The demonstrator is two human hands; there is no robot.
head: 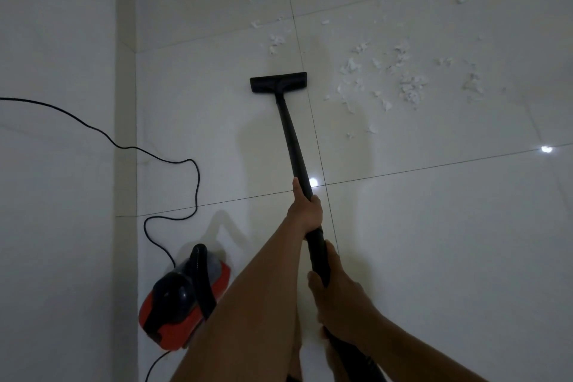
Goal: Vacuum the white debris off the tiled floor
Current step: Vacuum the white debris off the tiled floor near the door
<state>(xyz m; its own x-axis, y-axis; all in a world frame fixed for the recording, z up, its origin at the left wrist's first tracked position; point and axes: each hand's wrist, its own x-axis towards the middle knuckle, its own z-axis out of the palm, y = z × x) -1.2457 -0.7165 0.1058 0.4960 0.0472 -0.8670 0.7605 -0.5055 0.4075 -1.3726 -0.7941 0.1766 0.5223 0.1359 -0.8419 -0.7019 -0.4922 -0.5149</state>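
Grips the black vacuum wand with both hands: left hand curled round the tube farther forward, thumb laid up along it; right hand closed round the lower end nearer the body, fingers wrapped over the top. Holds the wand slanting forward and down to the flat black floor nozzle, set on the tiled floor just left of a grout line. Faces the white debris, scattered ahead and to the right of the nozzle, nearest scraps near its right end, more flecks strewn farther off toward the top of the view. Stands beside a red and black canister vacuum, low on the left near the white wall, with a black hose arching over its top. Trails a black power cord in loose loops from the canister across the tiles and off to the left edge. Catches two bright light reflections on the glossy tiles, one just beside the wand above the left thumb.
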